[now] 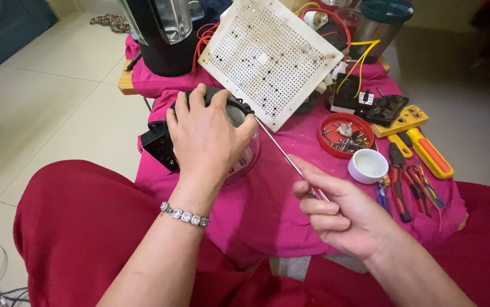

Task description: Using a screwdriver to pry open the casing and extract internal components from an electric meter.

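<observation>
Left hand [208,133] clamped over clear black-rimmed plastic jar [234,149]; right hand [338,213] gripping long thin metal screwdriver [286,157] just beside it.

Left hand [208,133] covers most of the black-based jar [239,142]; the screwdriver [282,150] handle vanishes inside the right hand [336,213]. Blender [162,34] cut off up top; bits in the red lid [344,135] too small to tell.

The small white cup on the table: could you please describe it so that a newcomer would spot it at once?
Start at the pink cloth covering the low table, then find the round red tray of screws on its right side. The small white cup stands just below that tray, left of the pliers; it is the only plain white, empty round dish there.
</observation>
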